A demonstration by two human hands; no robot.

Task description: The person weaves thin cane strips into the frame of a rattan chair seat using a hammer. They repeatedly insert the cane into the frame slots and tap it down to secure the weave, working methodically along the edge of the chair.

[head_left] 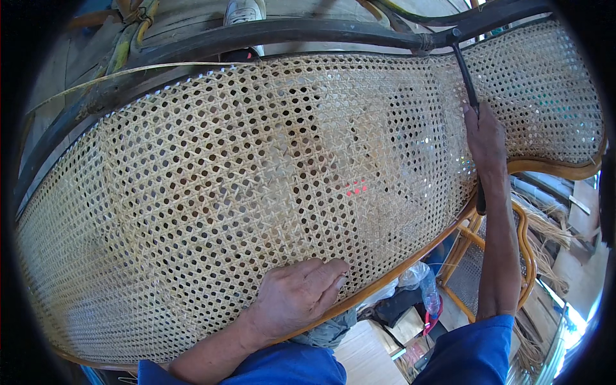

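Observation:
A large woven cane panel [212, 192] in a curved wooden frame fills most of the view. My left hand [298, 295] lies flat on the near edge of the weave, fingers resting on the cane and holding nothing. My right hand [484, 138] is stretched out to the far right part of the panel and grips a long thin black tool [465, 80], whose upper end reaches the dark top rail [308, 32]. The tool's lower end sticks out below my wrist. Both forearms come out of blue sleeves.
Under the frame's lower edge sit a rattan chair frame [471, 237], a plastic bottle [428, 292], bags and a pale wooden board [366, 353]. Loose cane strands [545, 224] lie at the right. A person's white shoe [244, 13] shows beyond the top rail.

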